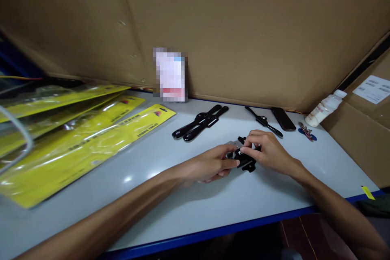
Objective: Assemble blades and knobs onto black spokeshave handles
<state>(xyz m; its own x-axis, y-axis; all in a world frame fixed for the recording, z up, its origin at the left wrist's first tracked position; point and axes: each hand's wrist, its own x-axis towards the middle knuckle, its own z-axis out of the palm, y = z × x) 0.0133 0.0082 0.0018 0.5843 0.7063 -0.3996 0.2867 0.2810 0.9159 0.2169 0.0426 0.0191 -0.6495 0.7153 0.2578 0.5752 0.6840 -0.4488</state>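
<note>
Several small black metal parts, with a spokeshave cap (pixel 243 160) among them, are bunched between my two hands just above the grey table. My left hand (pixel 217 162) closes its thumb and fingers round the near left side of the parts, where a flat grey metal blade (pixel 233 145) shows. From the right, my right hand (pixel 265 148) presses fingertips onto the top, by a small shiny screw (pixel 240 152). My fingers hide much of the parts. Beyond the hands lie two black spokeshave bodies (pixel 201 122) side by side and another spokeshave (pixel 263 121) farther right.
Yellow-backed clear plastic packages (pixel 91 150) overlap on the left. A dark phone (pixel 283 119), keys (pixel 307 132) and a tilted white bottle (pixel 325 108) are at the back right. A blurred card (pixel 171 77) leans on the cardboard wall (pixel 231 36).
</note>
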